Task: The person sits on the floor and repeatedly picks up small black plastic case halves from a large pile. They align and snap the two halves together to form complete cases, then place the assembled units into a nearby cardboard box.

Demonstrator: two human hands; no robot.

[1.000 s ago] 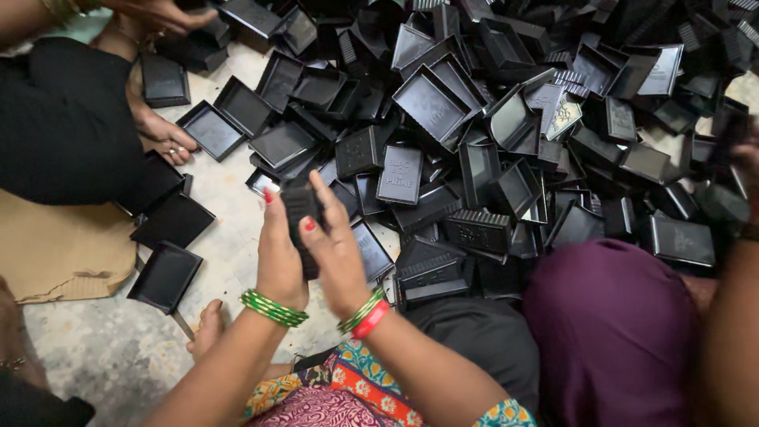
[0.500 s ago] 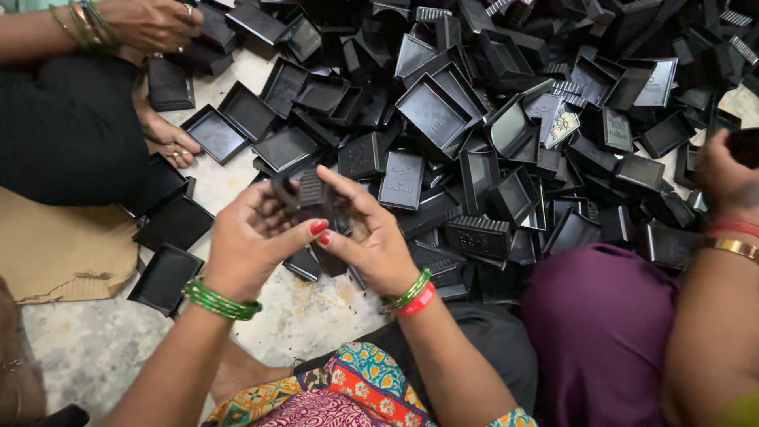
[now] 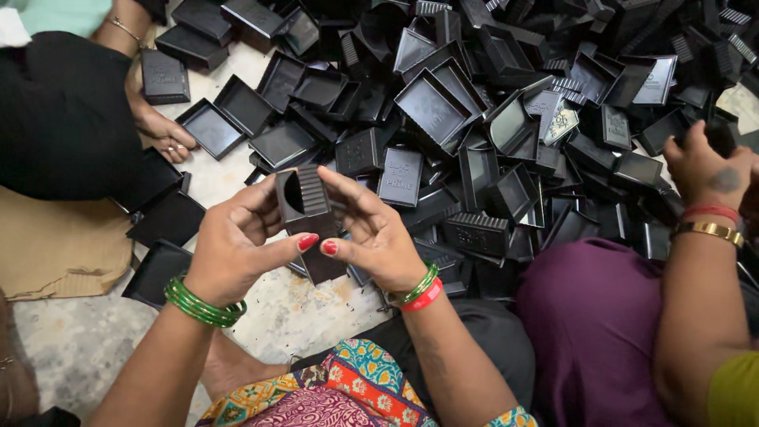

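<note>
Both my hands hold one black plastic box part (image 3: 308,217) upright in front of me, above the speckled floor. My left hand (image 3: 237,249), with green bangles at the wrist, grips its left side. My right hand (image 3: 368,233), with green and red bangles, grips its right side, fingers over the top and thumb low. The part has a ribbed face and a round cut-out on its left side. Its lower end is partly hidden behind my thumbs.
A large heap of black plastic trays and lids (image 3: 490,103) covers the floor ahead. Another person's hand (image 3: 162,130) rests at the left by flat trays. A second person's arm (image 3: 708,229) with a gold bangle reaches in at right. Brown cardboard (image 3: 59,245) lies at left.
My hands have drawn back toward me and lowered, turning the black part upright between them. The person at right has moved a hand further into view.
</note>
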